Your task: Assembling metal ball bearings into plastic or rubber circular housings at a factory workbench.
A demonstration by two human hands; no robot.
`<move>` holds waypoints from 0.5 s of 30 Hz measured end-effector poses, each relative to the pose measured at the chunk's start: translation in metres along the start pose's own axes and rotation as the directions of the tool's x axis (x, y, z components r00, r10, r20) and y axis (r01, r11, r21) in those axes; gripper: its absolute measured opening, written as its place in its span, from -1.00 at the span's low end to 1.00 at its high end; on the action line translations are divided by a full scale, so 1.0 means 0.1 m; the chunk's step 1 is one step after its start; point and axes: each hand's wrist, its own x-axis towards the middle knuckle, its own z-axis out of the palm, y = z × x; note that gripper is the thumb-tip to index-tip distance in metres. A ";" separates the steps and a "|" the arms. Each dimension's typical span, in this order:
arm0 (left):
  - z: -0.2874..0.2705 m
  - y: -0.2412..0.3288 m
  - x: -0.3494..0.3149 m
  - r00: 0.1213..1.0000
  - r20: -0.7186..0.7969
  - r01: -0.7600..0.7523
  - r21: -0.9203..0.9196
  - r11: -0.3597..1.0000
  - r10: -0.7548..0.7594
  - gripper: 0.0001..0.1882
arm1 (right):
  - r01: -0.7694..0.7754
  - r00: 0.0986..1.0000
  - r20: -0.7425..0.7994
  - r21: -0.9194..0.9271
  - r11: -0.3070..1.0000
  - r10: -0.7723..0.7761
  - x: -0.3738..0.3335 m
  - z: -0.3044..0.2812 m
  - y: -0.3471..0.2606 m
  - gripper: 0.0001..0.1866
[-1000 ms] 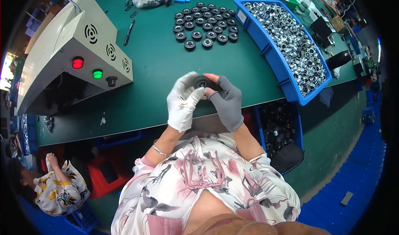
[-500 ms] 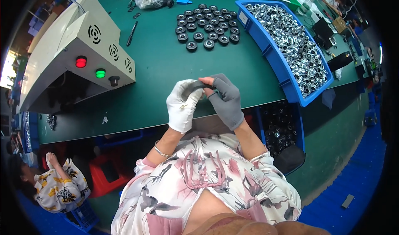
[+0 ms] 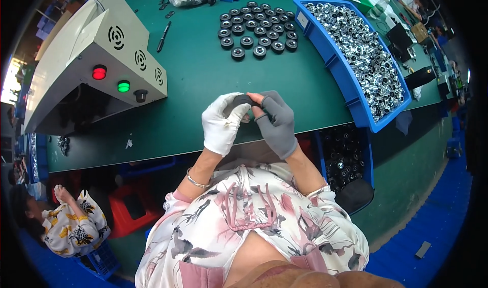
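My left hand (image 3: pixel 220 125), in a white glove, is closed round a small black wheel (image 3: pixel 243 101). From the other side my right hand (image 3: pixel 277 126), in a grey glove with bare fingertips, pinches its edge. Both hands meet above the bench's near edge, and the fingers hide much of the wheel, so its centre cannot be made out. Farther back on the green bench (image 3: pixel 203 79) lie several black wheels (image 3: pixel 260 31) with shiny centres, flat and grouped in loose rows.
A beige machine (image 3: pixel 96 59) with red and green lights stands at left. Right of the wheels is a blue bin (image 3: pixel 351 79) of shiny metal parts. Below the bench edge, another bin (image 3: pixel 370 158) holds black parts. A pen (image 3: pixel 163 36) lies near the machine. Another person (image 3: pixel 76 227) sits lower left.
The black piece looked like a thin curved band between my fingers; now its rounder, thicker side shows. My left hand has shifted slightly left, and the view has moved a little.
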 end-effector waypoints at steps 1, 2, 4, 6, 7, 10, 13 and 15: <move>-0.02 -0.01 0.01 0.998 0.025 -0.052 0.073 0.996 0.050 -0.73 | -0.060 0.998 0.012 0.065 0.996 0.060 0.03 -0.03 -0.01 -0.71; -0.03 -0.02 0.02 0.994 0.051 -0.106 0.144 0.984 0.100 -0.70 | -0.120 0.993 0.030 0.129 0.984 0.117 0.06 -0.05 -0.01 -0.72; -0.02 -0.02 0.04 0.988 0.034 -0.156 0.224 0.962 0.152 -0.68 | -0.108 0.992 0.073 0.116 0.987 0.099 0.12 -0.10 -0.03 -0.73; 0.01 0.00 0.04 0.978 0.033 -0.206 0.300 0.931 0.206 -0.65 | -0.094 0.991 0.106 0.099 0.991 0.084 0.13 -0.12 -0.03 -0.73; 0.03 0.05 0.02 0.993 -0.002 -0.116 0.152 0.982 0.118 -0.64 | -0.193 0.978 0.097 0.112 0.975 0.182 0.12 -0.11 -0.02 -0.74; 0.06 0.04 -0.01 0.999 0.004 0.053 -0.069 0.996 -0.053 -0.64 | -0.337 0.941 0.062 0.217 0.916 0.331 0.03 -0.03 0.02 -0.76; 0.07 -0.08 -0.05 0.993 0.034 0.117 -0.162 0.980 -0.113 -0.66 | -0.385 0.920 0.064 0.332 0.861 0.387 0.01 0.00 0.02 -0.76; 0.09 -0.07 -0.06 0.998 -0.020 0.060 -0.232 0.971 -0.067 -0.61 | -0.391 0.917 0.080 0.359 0.847 0.390 0.03 -0.01 -0.03 -0.75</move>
